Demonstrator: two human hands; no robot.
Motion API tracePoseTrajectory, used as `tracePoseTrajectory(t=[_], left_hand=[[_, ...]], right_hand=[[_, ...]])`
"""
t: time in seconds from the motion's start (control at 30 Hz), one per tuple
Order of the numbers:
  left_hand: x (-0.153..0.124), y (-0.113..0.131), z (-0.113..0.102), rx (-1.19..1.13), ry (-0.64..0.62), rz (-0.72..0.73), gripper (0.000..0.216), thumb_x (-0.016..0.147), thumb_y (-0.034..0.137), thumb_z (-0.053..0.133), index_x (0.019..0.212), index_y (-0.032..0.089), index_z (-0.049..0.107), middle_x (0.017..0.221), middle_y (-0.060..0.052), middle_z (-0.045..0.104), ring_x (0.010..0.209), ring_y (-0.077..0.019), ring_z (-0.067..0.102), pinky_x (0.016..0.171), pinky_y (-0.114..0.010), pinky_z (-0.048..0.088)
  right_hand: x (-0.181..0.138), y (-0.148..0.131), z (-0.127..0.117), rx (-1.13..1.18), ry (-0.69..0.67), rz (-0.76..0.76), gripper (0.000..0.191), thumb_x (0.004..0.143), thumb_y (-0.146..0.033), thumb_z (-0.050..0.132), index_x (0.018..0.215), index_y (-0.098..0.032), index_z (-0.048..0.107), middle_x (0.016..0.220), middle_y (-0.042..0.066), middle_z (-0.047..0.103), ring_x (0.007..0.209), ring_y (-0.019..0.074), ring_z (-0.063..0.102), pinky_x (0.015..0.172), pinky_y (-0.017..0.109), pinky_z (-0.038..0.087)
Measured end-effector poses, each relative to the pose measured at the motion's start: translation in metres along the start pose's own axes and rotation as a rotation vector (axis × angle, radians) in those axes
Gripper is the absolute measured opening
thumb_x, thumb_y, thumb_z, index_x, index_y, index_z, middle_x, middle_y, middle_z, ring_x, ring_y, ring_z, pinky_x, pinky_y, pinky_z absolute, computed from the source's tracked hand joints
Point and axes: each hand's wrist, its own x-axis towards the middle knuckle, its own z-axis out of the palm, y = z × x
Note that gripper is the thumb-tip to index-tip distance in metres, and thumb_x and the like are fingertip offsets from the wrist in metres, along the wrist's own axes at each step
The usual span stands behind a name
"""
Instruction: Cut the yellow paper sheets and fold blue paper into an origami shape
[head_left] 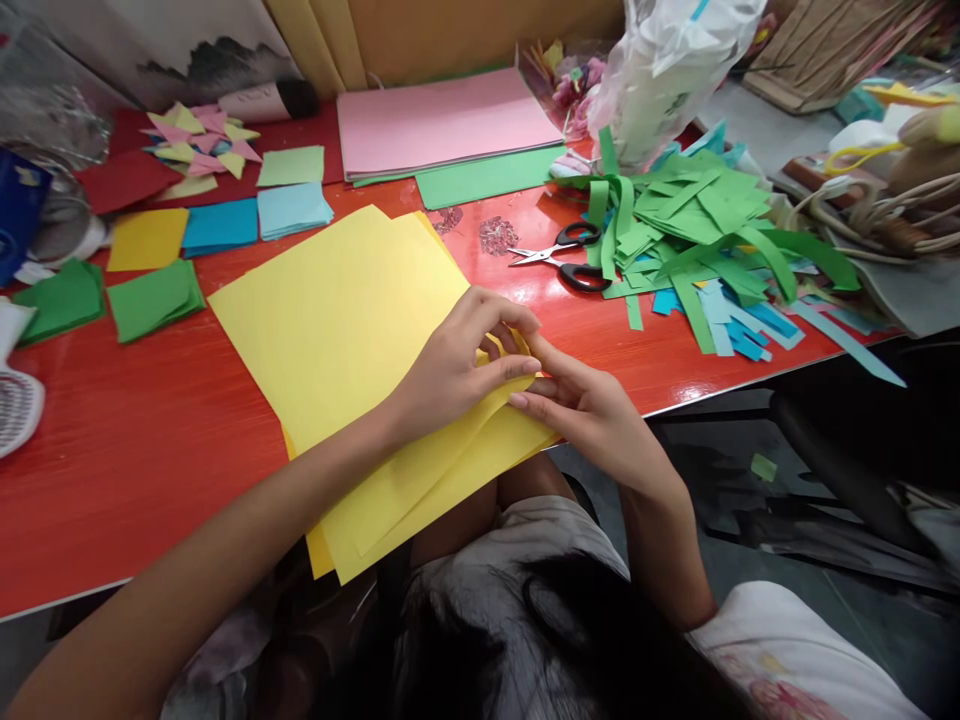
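Observation:
Large yellow paper sheets (pixel 330 310) lie on the red table, their near corners hanging past its front edge. My left hand (pixel 472 360) rests over the right side of the top sheet, thumb and fingers pinching its raised edge. Close against it, my right hand (pixel 589 410) grips the same right corner between thumb and fingers. Between the hands the corner is lifted and slightly bent. A deeper yellow sheet shows under the stack. Scissors (pixel 566 257) with black handles lie behind my hands, blades apart.
Green paper scraps (pixel 697 220) and blue strips heap at the right. Pink sheets (pixel 450 120) lie at the back. Small paper stacks, among them a blue stack (pixel 220 226) and a green stack (pixel 154 300), sit at the left near a folded paper star (pixel 201 142). The table edge (pixel 697 400) runs close to me.

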Motion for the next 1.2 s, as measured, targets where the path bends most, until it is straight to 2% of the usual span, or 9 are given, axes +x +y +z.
tracePoseTrajectory(t=[0.1,0.23,0.37,0.57,0.7,0.9,1.07,1.2], left_hand=[[0.000,0.001,0.000,0.000,0.015,0.006,0.020,0.083,0.028,0.064,0.101,0.021,0.059,0.103,-0.004,0.052,0.089,-0.0119,0.056,0.078,-0.025,0.051],[0.000,0.001,-0.001,-0.033,0.028,0.027,0.016,0.086,0.028,0.060,0.101,0.022,0.060,0.103,-0.004,0.055,0.087,-0.0116,0.057,0.077,-0.025,0.051],[0.001,0.001,-0.001,-0.033,0.023,0.052,0.015,0.087,0.026,0.059,0.100,0.020,0.062,0.101,-0.005,0.057,0.084,-0.0102,0.057,0.075,-0.023,0.050],[0.002,-0.002,-0.002,0.015,0.025,0.117,0.017,0.085,0.026,0.062,0.101,0.020,0.063,0.100,-0.004,0.056,0.079,-0.0078,0.058,0.073,-0.021,0.051],[0.003,-0.005,-0.003,0.030,0.020,0.127,0.017,0.085,0.025,0.062,0.102,0.021,0.064,0.100,-0.003,0.057,0.080,-0.0075,0.059,0.073,-0.020,0.051],[0.004,-0.008,-0.003,0.041,0.001,0.146,0.019,0.086,0.020,0.061,0.104,0.023,0.065,0.101,-0.003,0.055,0.081,-0.0077,0.059,0.074,-0.020,0.052],[0.003,-0.008,-0.004,0.100,0.006,0.117,0.019,0.089,0.021,0.056,0.104,0.026,0.066,0.101,-0.004,0.056,0.089,-0.0108,0.059,0.078,-0.024,0.053],[0.002,-0.007,-0.004,0.095,0.001,0.081,0.019,0.089,0.027,0.056,0.105,0.026,0.066,0.104,-0.004,0.057,0.087,-0.0108,0.059,0.079,-0.026,0.053]], right_hand=[[0.000,0.000,-0.001,-0.006,-0.006,-0.013,0.062,0.085,-0.032,0.061,0.142,-0.029,0.038,0.130,0.003,0.058,0.108,0.0194,0.061,0.091,0.036,0.053],[0.001,0.005,-0.002,0.015,0.005,-0.050,0.063,0.085,-0.031,0.062,0.143,-0.028,0.037,0.121,0.002,0.063,0.110,0.0181,0.060,0.097,0.035,0.050],[0.001,0.009,-0.002,0.022,0.007,-0.074,0.059,0.087,-0.032,0.059,0.142,-0.026,0.038,0.114,0.001,0.066,0.104,0.0164,0.064,0.096,0.034,0.051],[0.002,0.011,-0.001,0.097,0.053,-0.061,0.045,0.090,-0.036,0.054,0.134,-0.027,0.048,0.113,-0.001,0.067,0.098,0.0171,0.068,0.093,0.036,0.055],[0.002,0.011,0.000,0.127,0.094,-0.053,0.039,0.089,-0.036,0.056,0.127,-0.028,0.054,0.116,-0.003,0.067,0.093,0.0170,0.070,0.090,0.033,0.058],[0.003,0.009,0.002,0.121,0.146,-0.053,0.030,0.088,-0.035,0.058,0.117,-0.025,0.060,0.105,-0.004,0.071,0.086,0.0176,0.072,0.084,0.032,0.061],[0.003,0.007,0.002,0.137,0.122,-0.080,0.025,0.090,-0.032,0.056,0.112,-0.025,0.063,0.102,-0.004,0.071,0.087,0.0164,0.072,0.085,0.031,0.060],[0.004,0.007,0.003,0.180,0.089,-0.102,0.025,0.091,-0.031,0.054,0.114,-0.026,0.064,0.112,-0.004,0.068,0.090,0.0147,0.071,0.088,0.030,0.059]])
